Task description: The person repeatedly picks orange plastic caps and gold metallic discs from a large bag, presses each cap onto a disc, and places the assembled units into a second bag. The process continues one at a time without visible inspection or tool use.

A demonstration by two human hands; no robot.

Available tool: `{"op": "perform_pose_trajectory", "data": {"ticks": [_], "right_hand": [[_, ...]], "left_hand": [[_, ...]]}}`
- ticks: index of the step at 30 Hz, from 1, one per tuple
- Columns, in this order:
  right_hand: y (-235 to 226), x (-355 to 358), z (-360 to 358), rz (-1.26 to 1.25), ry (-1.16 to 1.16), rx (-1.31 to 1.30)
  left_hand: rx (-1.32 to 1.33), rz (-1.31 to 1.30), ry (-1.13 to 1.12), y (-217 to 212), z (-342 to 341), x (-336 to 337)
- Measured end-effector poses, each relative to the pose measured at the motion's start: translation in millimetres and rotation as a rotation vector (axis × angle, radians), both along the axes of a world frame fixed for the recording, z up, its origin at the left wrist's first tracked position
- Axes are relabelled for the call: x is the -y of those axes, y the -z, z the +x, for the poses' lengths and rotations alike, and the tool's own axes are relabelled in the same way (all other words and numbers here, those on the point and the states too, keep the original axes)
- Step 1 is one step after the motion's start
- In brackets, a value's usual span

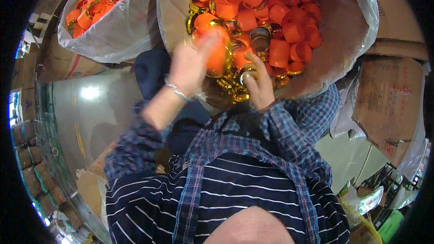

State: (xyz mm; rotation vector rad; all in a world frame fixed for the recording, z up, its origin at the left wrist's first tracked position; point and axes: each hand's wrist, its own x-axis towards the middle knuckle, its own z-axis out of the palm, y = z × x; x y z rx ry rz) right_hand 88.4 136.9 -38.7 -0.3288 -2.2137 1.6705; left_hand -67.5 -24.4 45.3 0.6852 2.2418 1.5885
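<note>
A large plastic-lined container [343, 31] in front of me holds many orange plastic caps [279, 53] and shiny gold rings [235, 91]. My left hand [190, 65], blurred by motion, is over the near left part of the heap. Its fingers close on an orange cap [217, 56], smeared along with the hand. To its right, my right hand [261, 85] reaches in at the near edge, fingers bent. A small shiny gold-and-silver ring [244, 77] sits between its thumb and fingers. Darker metallic round pieces [260, 40] lie among the caps beyond.
Another plastic-lined container [106, 47] with orange caps stands at the far left. A brown cardboard box [386, 104] is on the right, with clear plastic beside it. Stacked cartons [31, 153] line the far left, past a grey floor [90, 108]. A green object [391, 226] lies at lower right.
</note>
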Motion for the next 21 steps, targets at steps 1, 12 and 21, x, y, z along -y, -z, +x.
{"op": "perform_pose_trajectory", "data": {"ticks": [1,12,21], "right_hand": [[4,-11,-2,-0.024,0.003,0.010],[118,-130,-88,0.769,0.185,0.488],[135,-128,-99,1.080,-0.109,0.786]], "left_hand": [[-0.123,-0.045,-0.189,-26,-33,15],[-0.359,-0.035,0.148,22,-45,-52],[-0.610,-0.576,0.196,159,-72,-184]]}}
